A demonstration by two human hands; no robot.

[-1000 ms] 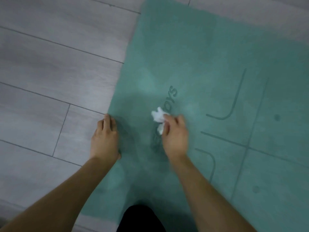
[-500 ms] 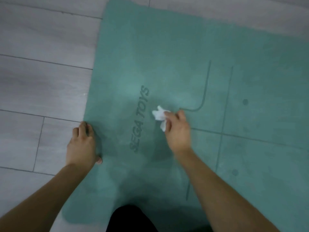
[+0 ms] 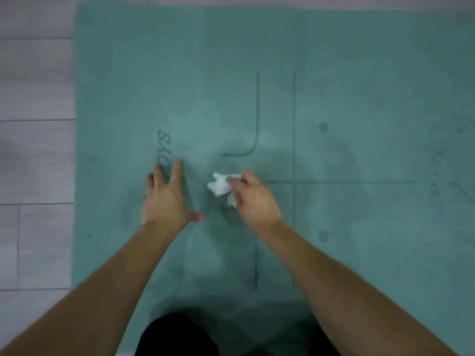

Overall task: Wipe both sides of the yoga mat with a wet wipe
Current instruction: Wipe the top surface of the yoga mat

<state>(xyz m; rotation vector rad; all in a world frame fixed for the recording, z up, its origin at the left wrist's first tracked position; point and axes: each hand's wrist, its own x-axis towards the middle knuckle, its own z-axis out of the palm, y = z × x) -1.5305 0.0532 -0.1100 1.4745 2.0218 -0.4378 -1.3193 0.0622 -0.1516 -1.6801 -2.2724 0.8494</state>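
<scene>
At the bottom edge a dark garment (image 3: pixel 177 335) shows between two bare forearms that reach forward over the mat (image 3: pixel 359 73). The teal mat lies flat on the pale plank floor (image 3: pixel 33 155) and fills most of the view; its left edge and far edge are both visible, with floor beyond them. The left hand (image 3: pixel 167 199) rests palm-down on the mat, fingers straight and spread, thumb out to the side, its fingertips covering part of the dark lettering (image 3: pixel 164 147) printed there. Just right of it, apart from it, the right hand (image 3: pixel 253 199) grasps a crumpled white wipe (image 3: pixel 219 186), fingers curled round it, the wad sticking out to the left of the knuckles and against the mat. The hand is a little blurred. Beyond and right of the hands run the mat's printed guide lines: a curved corner mark (image 3: pixel 253 147), a long cross (image 3: pixel 293 181), and two dots (image 3: pixel 323 127).
</scene>
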